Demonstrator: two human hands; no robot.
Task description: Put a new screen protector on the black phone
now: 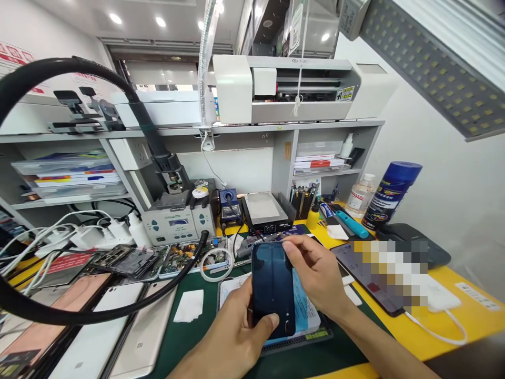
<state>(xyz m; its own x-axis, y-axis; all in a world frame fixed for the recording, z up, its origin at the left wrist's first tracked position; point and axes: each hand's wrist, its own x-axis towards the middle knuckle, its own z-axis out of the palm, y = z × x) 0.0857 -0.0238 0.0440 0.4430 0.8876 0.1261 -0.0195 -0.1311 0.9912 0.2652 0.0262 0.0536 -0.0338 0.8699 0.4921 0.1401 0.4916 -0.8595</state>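
A dark smartphone [272, 284] with a glossy face stands tilted toward me at the middle of the bench. My left hand [240, 329] is closed around its lower left side, the thumb lying across the lower face. At the upper right corner, the thumb and fingers of my right hand [315, 268] pinch the phone's edge; whether a thin film is between them I cannot make out. Beneath the phone lies a blue and white packet [305, 300] on a dark tray, set on a green mat [343, 345].
Several phones [136, 331] lie at the left under a curved black hose [130, 313]. Behind are a grey soldering station [177, 223], a parts tray [197, 255] and a hot plate [268, 208]. At right stand a blue spray can [389, 195] and another phone [369, 279] on a cable.
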